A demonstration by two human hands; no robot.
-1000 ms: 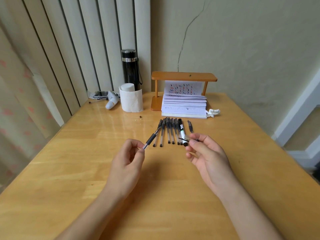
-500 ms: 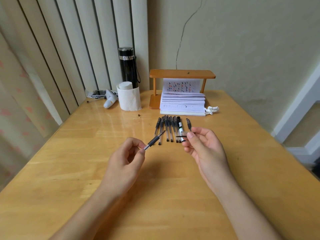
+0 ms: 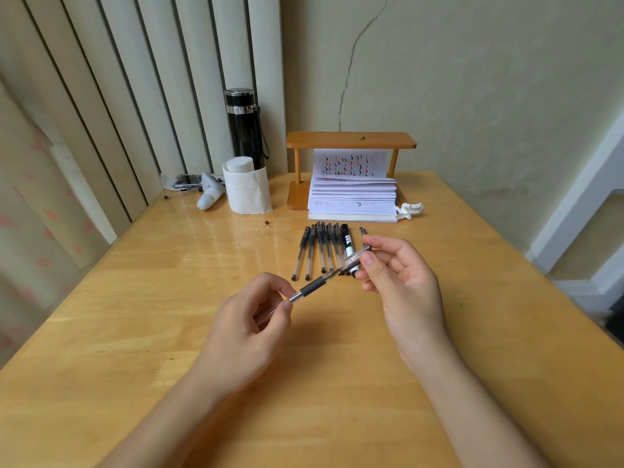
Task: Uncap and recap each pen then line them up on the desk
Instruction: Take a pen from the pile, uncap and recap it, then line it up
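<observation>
My left hand pinches a clear uncapped pen with a black grip, its tip pointing up and right. My right hand holds the clear pen cap between thumb and fingers, its open end almost touching the pen's tip. Behind both hands, several capped black pens lie side by side on the wooden desk, along with a black-and-white marker. One more small black pen lies just right of the row, partly hidden by my fingers.
At the back stand a wooden shelf over a stack of paper, a toilet roll, a black flask and a white bottle. A crumpled tissue lies right of the paper.
My hands have come closer together: the cap in my right hand has tilted toward the pen tip, and the pen in my left hand has moved right until the two nearly meet.
</observation>
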